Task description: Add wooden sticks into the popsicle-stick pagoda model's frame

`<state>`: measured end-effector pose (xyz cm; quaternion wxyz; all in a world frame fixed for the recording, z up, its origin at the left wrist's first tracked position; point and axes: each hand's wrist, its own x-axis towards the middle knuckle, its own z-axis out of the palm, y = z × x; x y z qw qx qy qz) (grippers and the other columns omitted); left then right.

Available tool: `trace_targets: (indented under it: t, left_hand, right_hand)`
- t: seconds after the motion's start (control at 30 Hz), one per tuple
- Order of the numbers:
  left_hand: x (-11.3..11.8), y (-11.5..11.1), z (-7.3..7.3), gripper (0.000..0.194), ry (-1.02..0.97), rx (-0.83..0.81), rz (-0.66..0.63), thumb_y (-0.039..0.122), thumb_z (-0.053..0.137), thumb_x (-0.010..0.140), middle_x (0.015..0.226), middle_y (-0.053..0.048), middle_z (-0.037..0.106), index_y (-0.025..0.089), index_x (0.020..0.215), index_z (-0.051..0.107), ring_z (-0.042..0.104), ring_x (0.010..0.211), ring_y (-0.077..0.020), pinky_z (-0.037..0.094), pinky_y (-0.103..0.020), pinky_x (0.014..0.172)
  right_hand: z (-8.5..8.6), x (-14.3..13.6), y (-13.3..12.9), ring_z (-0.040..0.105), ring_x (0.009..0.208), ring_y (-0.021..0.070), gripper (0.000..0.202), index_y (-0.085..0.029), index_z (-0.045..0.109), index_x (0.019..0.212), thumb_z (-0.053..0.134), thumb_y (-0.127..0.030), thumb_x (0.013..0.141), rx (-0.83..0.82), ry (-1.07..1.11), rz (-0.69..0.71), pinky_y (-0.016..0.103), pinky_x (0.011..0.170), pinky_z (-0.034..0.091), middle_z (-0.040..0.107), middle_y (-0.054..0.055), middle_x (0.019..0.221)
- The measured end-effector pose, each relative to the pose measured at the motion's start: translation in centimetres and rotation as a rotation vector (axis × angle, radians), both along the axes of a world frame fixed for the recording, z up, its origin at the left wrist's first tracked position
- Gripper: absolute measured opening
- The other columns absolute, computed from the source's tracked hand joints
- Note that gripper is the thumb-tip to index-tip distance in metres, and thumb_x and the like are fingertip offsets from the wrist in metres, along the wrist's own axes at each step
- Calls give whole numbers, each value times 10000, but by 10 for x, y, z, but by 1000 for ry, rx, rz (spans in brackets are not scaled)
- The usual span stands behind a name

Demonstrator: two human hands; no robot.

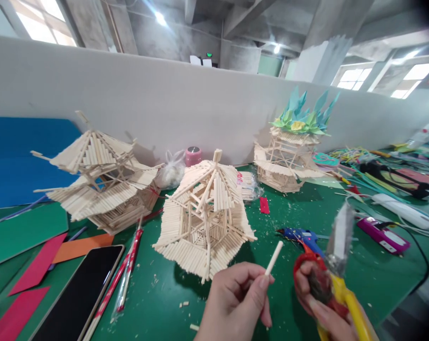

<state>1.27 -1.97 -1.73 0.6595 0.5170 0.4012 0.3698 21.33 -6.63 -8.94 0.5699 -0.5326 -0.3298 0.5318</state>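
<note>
Between the thumb and fingers of my left hand [236, 298] is a short pale wooden stick [273, 259], tilted up to the right. My right hand [326, 317] grips a pair of scissors [340, 237] with red and yellow handles; the blades point up and are blurred. Just beyond my left hand stands a small pavilion model [219, 189] built of wooden sticks, part of its roof uncovered. A blue glue gun [299, 234] lies behind the scissors. Small stick offcuts [184, 304] are scattered on the green table [154, 293].
Another stick pavilion [111, 189] stands at left; one topped with paper leaves [285, 166] is at back right. A phone [81, 293], wrapped chopsticks [129, 270] and coloured paper [40, 265] lie at left. A purple device [383, 234] and white power strip [402, 210] with cables sit at right.
</note>
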Motion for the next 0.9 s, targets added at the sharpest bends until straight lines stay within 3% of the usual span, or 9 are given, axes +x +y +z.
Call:
trace_targets:
  t: [0.07,0.13,0.2,0.3,0.47,0.6,0.73,0.83,0.9]
  left_hand:
    - [1,0,-1,277,3,-8,-20,391,563,772,409,46,483,136,684,625,411,390,-70,290,-196,436]
    - [2,0,-3,258,14,-9,-52,368,556,773,422,48,471,139,668,607,405,402,-73,281,-197,438]
    - [4,0,-4,237,37,-8,-97,342,539,780,435,50,461,142,667,598,400,413,-78,280,-202,443]
    - [4,2,-4,229,79,-1,-120,323,524,784,453,46,461,143,675,612,404,433,-86,287,-207,453]
    - [0,4,-1,210,52,50,-28,299,552,768,446,23,515,141,694,669,427,444,-92,282,-211,452]
    - [-1,5,0,186,-49,-12,68,301,613,737,427,22,539,135,684,678,434,422,-76,271,-199,442]
    - [-1,5,0,251,-169,-115,137,383,670,700,395,26,546,138,647,685,360,378,-43,231,-183,412]
    - [1,3,-1,275,-265,-149,191,425,721,636,409,18,579,163,719,723,444,400,-59,282,-176,429]
    - [2,0,0,260,-329,-162,199,407,749,606,458,5,625,192,751,738,513,449,-81,337,-179,450]
  right_hand:
    - [16,-8,13,615,636,161,313,-261,583,817,760,-317,564,91,-10,13,268,577,523,637,17,749]
    - [33,-20,22,572,630,110,288,-290,546,952,671,-307,694,317,-100,2,241,595,506,628,21,912]
    - [47,-31,27,531,603,80,254,-283,532,982,625,-298,746,435,-158,9,210,591,491,615,18,948]
    - [56,-38,30,523,600,79,244,-264,522,959,635,-263,743,461,-221,24,167,545,468,592,-14,786]
    - [50,-34,27,548,559,75,239,-267,493,950,617,-186,762,446,-271,64,155,499,467,567,-42,693]
    - [40,-37,20,571,562,78,231,-274,478,958,592,-175,783,455,-307,86,171,517,495,576,-36,729]
    - [31,-46,19,605,577,103,225,-289,488,944,615,-229,768,475,-183,79,210,536,523,601,-29,744]
    - [29,-55,22,624,574,152,210,-274,504,856,661,-282,717,454,-30,150,289,537,541,617,-16,713]
    - [27,-60,23,619,577,158,215,-280,491,844,656,-317,713,455,21,125,320,546,541,616,-17,721]
